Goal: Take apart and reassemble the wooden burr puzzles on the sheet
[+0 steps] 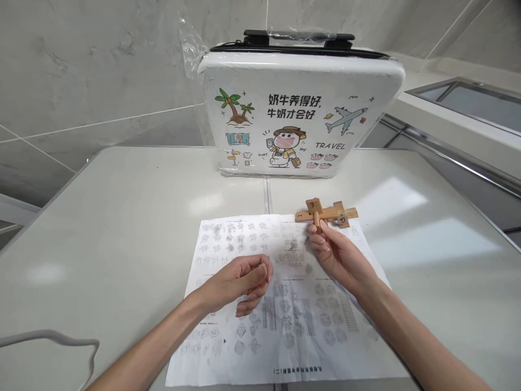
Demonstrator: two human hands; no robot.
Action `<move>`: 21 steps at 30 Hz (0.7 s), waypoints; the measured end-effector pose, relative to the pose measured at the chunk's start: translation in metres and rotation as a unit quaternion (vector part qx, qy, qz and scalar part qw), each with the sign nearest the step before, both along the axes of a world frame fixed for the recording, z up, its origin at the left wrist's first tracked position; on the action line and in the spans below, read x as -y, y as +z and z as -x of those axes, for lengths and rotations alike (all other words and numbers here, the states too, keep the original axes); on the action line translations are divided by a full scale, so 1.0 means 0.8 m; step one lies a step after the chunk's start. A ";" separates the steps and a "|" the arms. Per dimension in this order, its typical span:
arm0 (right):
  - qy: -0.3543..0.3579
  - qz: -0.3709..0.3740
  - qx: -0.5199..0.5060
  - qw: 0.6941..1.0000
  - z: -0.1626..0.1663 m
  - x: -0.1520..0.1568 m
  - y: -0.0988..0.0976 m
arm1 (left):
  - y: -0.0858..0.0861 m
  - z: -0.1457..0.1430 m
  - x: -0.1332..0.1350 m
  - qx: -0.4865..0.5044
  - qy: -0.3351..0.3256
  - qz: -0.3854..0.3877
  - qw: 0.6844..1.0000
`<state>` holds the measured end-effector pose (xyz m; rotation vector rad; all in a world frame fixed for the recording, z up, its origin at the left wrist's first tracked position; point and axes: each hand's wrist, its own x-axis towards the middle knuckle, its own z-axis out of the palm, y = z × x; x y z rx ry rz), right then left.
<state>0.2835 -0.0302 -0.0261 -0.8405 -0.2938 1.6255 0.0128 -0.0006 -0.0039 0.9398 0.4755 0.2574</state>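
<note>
In my right hand [337,255] is a partly assembled wooden interlocking puzzle [336,213]. Thumb and fingers pinch the short near end of one of its crossed bars. Its light-brown notched pieces carry dark handwritten marks. The puzzle is held above the far right part of a printed paper sheet [260,353]. Left of it, my left hand [250,282] hovers over the middle of the sheet, fingers loosely curled, with no object visible in them. The sheet bears rows of small grey diagrams and lies upside down to my view, partly covered by both hands.
A white hard case [244,76] with cartoon prints and clear plastic wrap stands at the table's back. The pale table [122,217] has a seam down its middle. A grey cable [49,334] lies at the near left. A tiled wall [101,70] rises behind.
</note>
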 end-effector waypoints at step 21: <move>-0.059 0.060 -0.020 0.996 -0.002 -0.004 -0.002 | 0.002 0.000 0.002 -0.017 0.006 0.001 1.000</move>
